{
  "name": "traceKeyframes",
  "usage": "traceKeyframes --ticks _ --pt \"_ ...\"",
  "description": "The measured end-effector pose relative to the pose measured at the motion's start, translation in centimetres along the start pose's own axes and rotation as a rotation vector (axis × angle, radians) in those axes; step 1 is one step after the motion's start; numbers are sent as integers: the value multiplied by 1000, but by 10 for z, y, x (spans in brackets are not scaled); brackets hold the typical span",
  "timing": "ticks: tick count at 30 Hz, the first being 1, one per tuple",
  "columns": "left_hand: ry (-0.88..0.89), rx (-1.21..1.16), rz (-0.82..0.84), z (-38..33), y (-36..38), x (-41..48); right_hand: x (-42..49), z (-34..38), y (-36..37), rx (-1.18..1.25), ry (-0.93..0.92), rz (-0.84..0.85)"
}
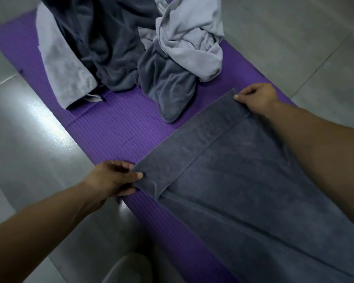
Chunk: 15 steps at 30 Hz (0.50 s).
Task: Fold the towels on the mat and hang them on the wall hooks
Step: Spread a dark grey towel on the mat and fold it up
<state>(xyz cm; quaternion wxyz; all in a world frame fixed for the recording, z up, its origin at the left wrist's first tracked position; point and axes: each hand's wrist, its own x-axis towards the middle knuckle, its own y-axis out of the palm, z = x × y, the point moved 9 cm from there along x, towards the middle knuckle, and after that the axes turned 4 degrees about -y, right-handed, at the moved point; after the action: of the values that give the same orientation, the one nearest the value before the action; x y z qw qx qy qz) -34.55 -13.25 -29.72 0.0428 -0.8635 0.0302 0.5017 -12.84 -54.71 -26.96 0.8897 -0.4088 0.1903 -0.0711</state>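
a dark grey towel (243,180) lies spread over the near end of the purple mat (114,127), its far edge turned back on itself in a narrow band. the left hand (110,180) pinches one corner of that band at the mat's left edge, thumb on top and fingers curled beneath. the right hand (255,97) pinches the other corner by the mat's right edge. a heap of loose towels (131,48), light and dark grey, sits at the mat's far end, one dark tail reaching close to the band. the fold looks only just begun, and no hooks are in view. the risk from here is a crooked fold: if one hand pulls further than the other, the band skews and the edges won't meet. a thin pinch could also slip off the plush cloth, and a low sweep might snag that nearby tail or drag cloth off the mat onto the tiled floor (29,129).
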Motion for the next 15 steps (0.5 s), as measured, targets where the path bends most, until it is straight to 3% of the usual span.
traceKeyframes --ticks 5,11,15 --pt "6 -43 -23 0 4 -5 -5 6 4 103 40 19" --pt "-34 -385 -132 1 10 -7 1 23 -22 241 18 -76" --pt "-18 -447 -125 -6 11 -5 7 28 -36 206 28 -96"
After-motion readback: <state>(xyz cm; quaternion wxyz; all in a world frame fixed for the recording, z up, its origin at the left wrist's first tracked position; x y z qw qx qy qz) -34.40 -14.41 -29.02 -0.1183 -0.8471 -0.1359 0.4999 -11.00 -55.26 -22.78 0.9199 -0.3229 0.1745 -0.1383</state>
